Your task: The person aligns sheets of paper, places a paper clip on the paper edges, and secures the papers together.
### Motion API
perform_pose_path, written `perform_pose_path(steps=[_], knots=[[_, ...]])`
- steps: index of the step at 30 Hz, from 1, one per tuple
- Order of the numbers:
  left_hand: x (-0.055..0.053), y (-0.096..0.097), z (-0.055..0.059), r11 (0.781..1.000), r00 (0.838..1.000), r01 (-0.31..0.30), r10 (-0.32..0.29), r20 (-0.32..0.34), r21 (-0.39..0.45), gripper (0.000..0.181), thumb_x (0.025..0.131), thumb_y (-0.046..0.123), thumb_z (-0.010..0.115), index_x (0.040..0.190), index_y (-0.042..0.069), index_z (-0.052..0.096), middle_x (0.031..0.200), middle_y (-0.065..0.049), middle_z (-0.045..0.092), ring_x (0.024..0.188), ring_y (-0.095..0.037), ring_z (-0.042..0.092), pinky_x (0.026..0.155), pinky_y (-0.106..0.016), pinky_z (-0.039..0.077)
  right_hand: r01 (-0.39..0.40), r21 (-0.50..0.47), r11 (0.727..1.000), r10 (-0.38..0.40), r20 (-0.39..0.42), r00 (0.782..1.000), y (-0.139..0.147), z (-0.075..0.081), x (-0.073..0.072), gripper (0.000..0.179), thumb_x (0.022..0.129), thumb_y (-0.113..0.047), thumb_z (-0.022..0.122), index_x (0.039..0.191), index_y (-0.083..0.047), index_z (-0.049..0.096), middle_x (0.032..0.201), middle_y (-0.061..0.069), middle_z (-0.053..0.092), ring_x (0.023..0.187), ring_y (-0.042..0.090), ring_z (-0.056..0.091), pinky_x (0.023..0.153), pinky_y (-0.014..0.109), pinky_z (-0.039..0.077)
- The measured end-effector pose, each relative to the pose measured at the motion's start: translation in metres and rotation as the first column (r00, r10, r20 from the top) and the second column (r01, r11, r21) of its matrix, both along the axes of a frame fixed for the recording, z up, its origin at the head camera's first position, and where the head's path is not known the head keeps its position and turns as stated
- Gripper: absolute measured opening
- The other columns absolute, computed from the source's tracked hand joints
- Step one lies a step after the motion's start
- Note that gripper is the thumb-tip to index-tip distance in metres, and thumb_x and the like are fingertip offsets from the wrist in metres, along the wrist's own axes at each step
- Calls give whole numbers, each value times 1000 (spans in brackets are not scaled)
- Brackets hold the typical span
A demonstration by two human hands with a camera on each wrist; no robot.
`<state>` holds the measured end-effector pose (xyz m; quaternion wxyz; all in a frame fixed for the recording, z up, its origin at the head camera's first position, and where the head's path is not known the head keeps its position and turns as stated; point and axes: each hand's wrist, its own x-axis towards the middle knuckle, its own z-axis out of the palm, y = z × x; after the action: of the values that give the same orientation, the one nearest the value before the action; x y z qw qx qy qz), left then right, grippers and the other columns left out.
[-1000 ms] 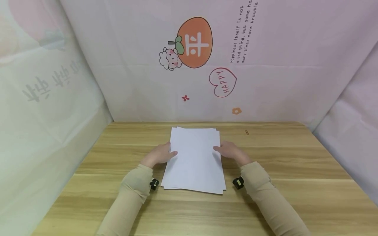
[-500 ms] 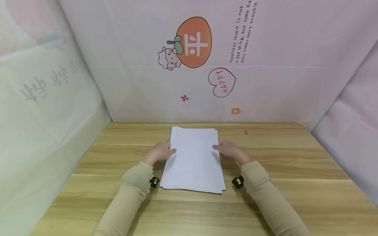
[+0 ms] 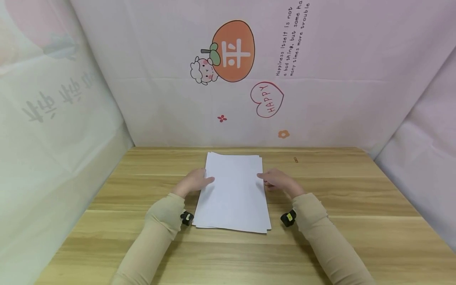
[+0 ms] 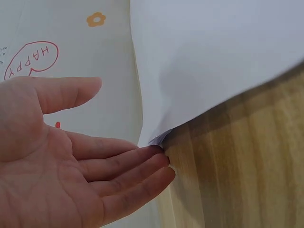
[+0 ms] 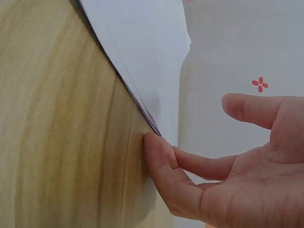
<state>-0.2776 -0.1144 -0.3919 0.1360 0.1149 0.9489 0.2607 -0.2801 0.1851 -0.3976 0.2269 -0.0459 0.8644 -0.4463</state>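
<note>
A stack of white paper sheets (image 3: 233, 194) lies on the wooden table, its corners slightly out of line. At its left edge is my left hand (image 3: 195, 180). In the left wrist view, the fingers (image 4: 123, 178) stretch out nearly straight to the paper's edge, and the thumb stands apart above. My right hand (image 3: 278, 180) is at the right edge of the stack. The right wrist view shows its fingers (image 5: 164, 166) loosely bent, fingertips right at the paper's edge, thumb held away from them. Neither thumb pinches the sheets.
A small paper clip (image 3: 296, 160) lies on the table (image 3: 338, 190) to the far right of the stack. White printed cloth (image 3: 164, 111) hangs behind the table and along both sides. Black wrist cameras sit below both hands, close beside the stack.
The top corners of the sheets have drawn closer together. Both hands have shifted slightly away from me along the edges, and the right hand's lower fingers have bent more.
</note>
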Motion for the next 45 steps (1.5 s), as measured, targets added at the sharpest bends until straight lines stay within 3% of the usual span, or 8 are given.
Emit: perform_pose_path(steps=[18,28,45], knots=[[-5,5,-6,995,999,-42,42,4,90,64,97,31,50,138,-15,33,145,-31,34,136,-41,32,111,-48,30,40,-12,999,-40,36,999,-3,-1,-5,39,99,-30,47,65,-14,36,60,-3,35,64,13,41,72,29,50],[-5,6,-8,965,988,-149,136,74,216,67,96,35,52,141,-10,32,147,-27,33,136,-40,33,110,-50,31,94,-27,995,-92,75,993,-5,-3,-7,33,98,-29,49,72,-12,37,65,-1,36,66,13,42,74,29,51],[-5,8,-6,956,979,-188,164,123,225,69,96,35,52,143,-8,29,149,-26,30,138,-40,29,111,-51,28,121,-28,992,-117,105,988,-2,-3,-8,27,98,-31,49,84,-9,42,70,0,42,67,11,44,79,32,52]])
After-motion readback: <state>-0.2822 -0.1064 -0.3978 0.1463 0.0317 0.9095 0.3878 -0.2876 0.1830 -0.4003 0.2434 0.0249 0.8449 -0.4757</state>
